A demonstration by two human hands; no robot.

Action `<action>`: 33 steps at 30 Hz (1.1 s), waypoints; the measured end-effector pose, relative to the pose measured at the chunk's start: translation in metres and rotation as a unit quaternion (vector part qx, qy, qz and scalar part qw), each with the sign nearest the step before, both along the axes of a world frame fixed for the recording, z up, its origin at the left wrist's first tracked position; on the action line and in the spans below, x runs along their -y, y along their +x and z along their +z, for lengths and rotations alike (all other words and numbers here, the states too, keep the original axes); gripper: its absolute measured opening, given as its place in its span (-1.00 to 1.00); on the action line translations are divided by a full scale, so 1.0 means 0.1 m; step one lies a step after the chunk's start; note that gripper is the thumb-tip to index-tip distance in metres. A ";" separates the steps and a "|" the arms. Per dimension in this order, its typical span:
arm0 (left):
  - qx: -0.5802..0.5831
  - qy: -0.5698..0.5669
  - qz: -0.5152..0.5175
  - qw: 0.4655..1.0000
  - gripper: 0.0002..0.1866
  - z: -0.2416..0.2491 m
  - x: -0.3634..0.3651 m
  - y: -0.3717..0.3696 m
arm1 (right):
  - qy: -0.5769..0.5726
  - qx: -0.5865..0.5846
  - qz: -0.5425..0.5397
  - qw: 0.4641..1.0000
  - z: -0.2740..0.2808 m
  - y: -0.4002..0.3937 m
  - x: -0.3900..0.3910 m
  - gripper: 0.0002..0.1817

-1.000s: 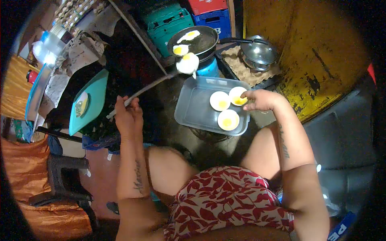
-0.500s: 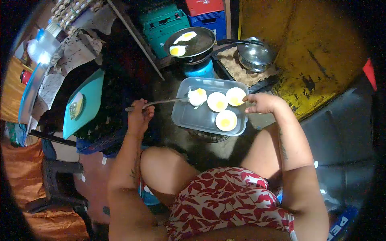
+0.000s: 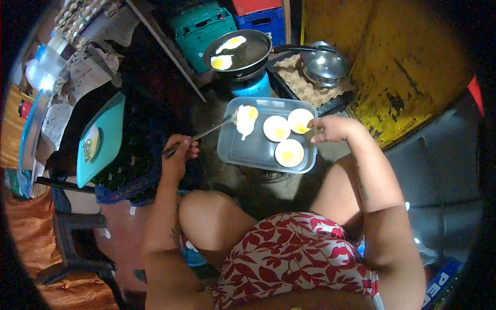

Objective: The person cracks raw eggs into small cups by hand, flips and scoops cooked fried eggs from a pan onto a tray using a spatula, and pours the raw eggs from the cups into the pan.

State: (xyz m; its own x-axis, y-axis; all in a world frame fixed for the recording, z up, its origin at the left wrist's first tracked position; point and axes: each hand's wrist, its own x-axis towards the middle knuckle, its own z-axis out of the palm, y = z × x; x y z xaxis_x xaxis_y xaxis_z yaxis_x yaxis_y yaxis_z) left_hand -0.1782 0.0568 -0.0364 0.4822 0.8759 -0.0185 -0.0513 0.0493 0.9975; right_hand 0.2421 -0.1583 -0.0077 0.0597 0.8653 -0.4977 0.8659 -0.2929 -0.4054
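Observation:
My left hand (image 3: 179, 151) is closed round the handle of a long metal spatula (image 3: 207, 132). The spatula's far end meets a fried egg (image 3: 246, 121) over the left half of a clear plastic container (image 3: 227, 155). The egg's white droops downward, and the spatula's tip is partly covered. On the right side of the container are small white bowls, an upper right one (image 3: 300, 111), a middle one (image 3: 272, 122) and a lower one (image 3: 284, 162), with yellow yolk showing in each. My right hand (image 3: 329, 129) grips the container's right rim, fingertips close to the upper right bowl.
Two fried eggs lie in a black frying pan (image 3: 253, 47) on a burner with a blue base (image 3: 253, 86). Right of it, a lidded pot (image 3: 324, 67) stands on an egg tray (image 3: 289, 72). Crates (image 3: 199, 33) stand behind. A teal tray (image 3: 111, 134) is at the left.
The spatula's tip and the fried egg have shifted left and slightly up in the container, and the egg hangs lower. My left hand has dropped slightly; my right hand stays at the rim.

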 end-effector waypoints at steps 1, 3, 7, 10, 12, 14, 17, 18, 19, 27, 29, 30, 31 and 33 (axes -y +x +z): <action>-0.020 0.032 -0.007 0.999 -0.86 0.02 0.02 0.01 | 0.000 -0.001 -0.001 1.000 -0.01 0.00 -0.01 -0.25; -0.022 0.033 -0.012 0.999 -0.85 0.01 0.02 0.01 | 0.001 0.001 0.010 1.000 -0.01 0.01 -0.01 -0.25; -0.023 0.021 0.014 0.999 -0.85 0.03 0.01 0.02 | 0.004 -0.002 -0.004 1.000 0.03 -0.02 0.01 -0.26; -0.062 0.072 0.000 0.995 -0.89 0.05 0.07 0.04 | 0.001 0.007 -0.002 1.000 0.02 -0.03 0.03 -0.26; -0.084 0.117 -0.024 0.989 -0.91 0.09 0.12 0.04 | 0.014 0.003 0.002 1.000 -0.03 0.00 0.03 -0.28; -0.106 0.161 -0.049 0.980 -0.92 0.11 0.18 0.05 | 0.012 0.005 0.002 1.000 -0.08 0.02 0.02 -0.28; -0.154 0.305 -0.095 0.935 -0.89 0.19 0.28 0.09 | 0.009 0.008 0.004 1.000 -0.08 0.02 0.02 -0.26; -0.174 0.422 -0.111 0.883 -0.86 0.26 0.33 0.13 | 0.009 0.010 0.007 1.000 -0.08 0.02 0.02 -0.25; -0.190 0.531 -0.126 0.816 -0.83 0.34 0.39 0.18 | 0.008 0.009 0.007 1.000 -0.09 0.02 0.02 -0.25; -0.175 0.501 -0.035 0.847 -0.84 0.49 0.73 0.12 | 0.005 0.000 0.000 1.000 0.04 -0.05 0.02 -0.28; -0.134 0.427 -0.004 0.894 -0.86 0.46 0.77 0.06 | 0.012 0.002 0.008 1.000 -0.03 -0.01 0.02 -0.26; -0.076 0.262 0.064 0.960 -0.88 0.47 0.78 0.05 | 0.016 0.003 0.015 1.000 -0.01 0.00 0.02 -0.24; -0.012 0.086 0.127 0.988 -0.88 0.49 0.79 0.06 | 0.010 -0.001 0.015 1.000 0.04 -0.02 0.03 -0.23; 0.025 0.053 0.155 0.986 -0.86 0.51 0.72 -0.05 | 0.028 -0.011 0.019 0.999 0.04 -0.01 0.05 -0.24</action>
